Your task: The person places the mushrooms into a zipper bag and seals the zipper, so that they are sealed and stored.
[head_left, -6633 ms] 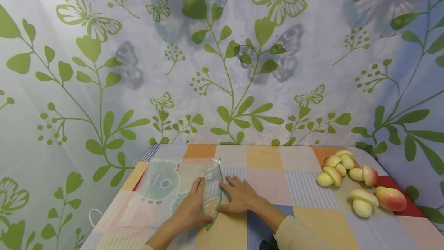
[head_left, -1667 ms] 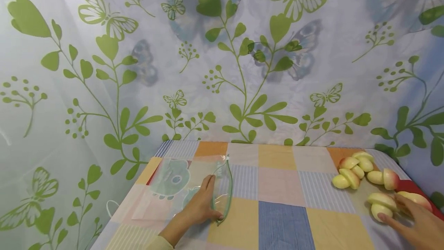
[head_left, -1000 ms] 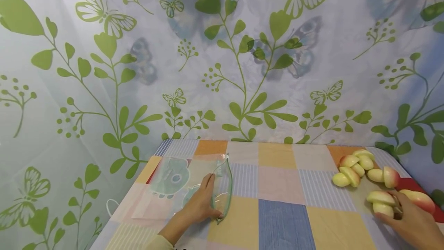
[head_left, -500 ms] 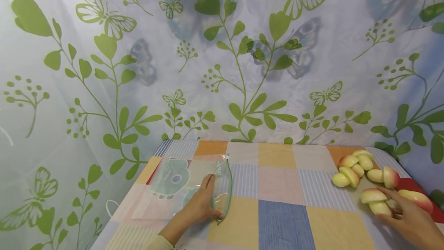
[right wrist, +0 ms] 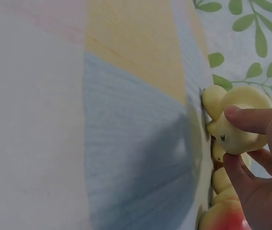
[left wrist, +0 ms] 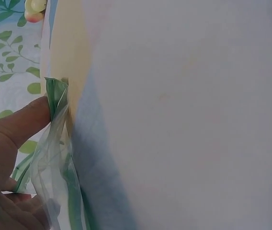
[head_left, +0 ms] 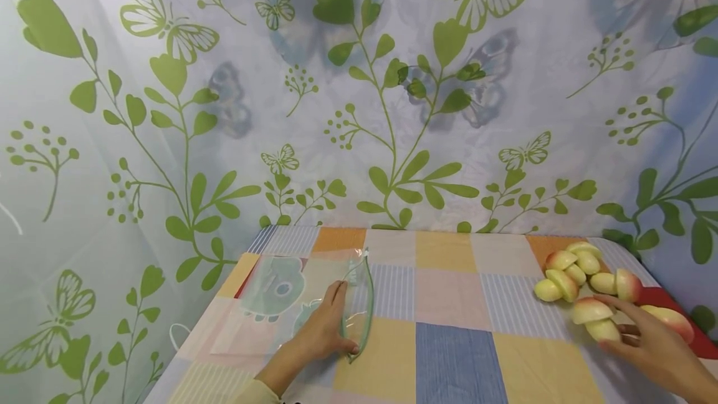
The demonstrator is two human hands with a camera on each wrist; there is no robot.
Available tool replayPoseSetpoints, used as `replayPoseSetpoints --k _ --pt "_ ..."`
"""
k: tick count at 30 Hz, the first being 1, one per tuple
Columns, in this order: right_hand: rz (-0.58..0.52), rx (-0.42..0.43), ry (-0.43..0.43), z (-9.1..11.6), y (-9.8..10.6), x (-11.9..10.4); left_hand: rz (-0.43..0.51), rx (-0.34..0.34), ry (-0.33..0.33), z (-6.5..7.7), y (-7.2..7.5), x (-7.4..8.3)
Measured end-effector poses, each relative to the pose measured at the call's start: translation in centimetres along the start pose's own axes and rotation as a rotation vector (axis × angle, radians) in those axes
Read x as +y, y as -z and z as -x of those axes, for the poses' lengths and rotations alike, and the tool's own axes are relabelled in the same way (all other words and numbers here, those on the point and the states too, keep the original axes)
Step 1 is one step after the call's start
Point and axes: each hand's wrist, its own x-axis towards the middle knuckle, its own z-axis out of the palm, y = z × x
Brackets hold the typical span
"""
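Right of the bag [head_left: 283, 304] our spread left hand [head_left: 325, 327] touches, our right hand [head_left: 650, 341] pinches a mushroom-shaped piece [head_left: 594, 315].

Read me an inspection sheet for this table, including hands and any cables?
Surface: patchwork-print tablecloth.
Job's things: clear zip bag at left, green-edged mouth facing right; held mushroom-shaped piece; more mushroom-shaped pieces at right; reddish-yellow piece, partly hidden.
Clutter: nothing identifiable seen.
Hands: left hand rests on the bag near its mouth; right hand pinches one piece.
Cables: thin white loop at the left table edge, nature unclear.
Surroundings: leaf-and-butterfly-printed sheet behind.
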Motion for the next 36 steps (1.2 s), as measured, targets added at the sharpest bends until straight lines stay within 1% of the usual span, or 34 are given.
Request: replayPoseSetpoints --k 3,6,11,16,20,22,27,31,36 --pt "-0.018 -0.012 -0.023 -0.3 -0.1 -0.7 -0.003 0.0 0.007 0.0 0.0 0.1" --pt "-0.046 -0.016 -0.025 -0.5 -0.3 -1.1 -0.003 -0.002 0.012 0.1 0.1 0.2" --pt "-0.114 -0.014 0.03 -0.7 -0.8 -1.5 0.01 0.004 0.015 0.2 0.3 0.3" --pt "-0.125 -0.003 0.073 -1.1 -1.3 -1.9 0.02 -0.003 0.014 0.2 0.4 0.3" --pt "-0.157 0.006 0.104 -1.5 -1.8 -2.5 0.021 -0.007 0.01 0.2 0.3 0.3" --pt "-0.174 -0.008 0.108 -1.6 -2.0 -2.8 0.021 -0.01 0.006 0.2 0.2 0.2" --pt "-0.172 -0.047 0.091 -2.0 -2.9 -3.9 0.022 -0.013 0.003 0.2 0.1 0.3" --pt "-0.151 -0.036 0.105 -2.4 -3.8 -4.6 0.013 -0.01 -0.002 0.2 0.1 0.3" --pt "-0.164 -0.023 0.122 -2.9 -4.7 -5.4 0.001 -0.003 -0.004 0.2 0.2 0.3"
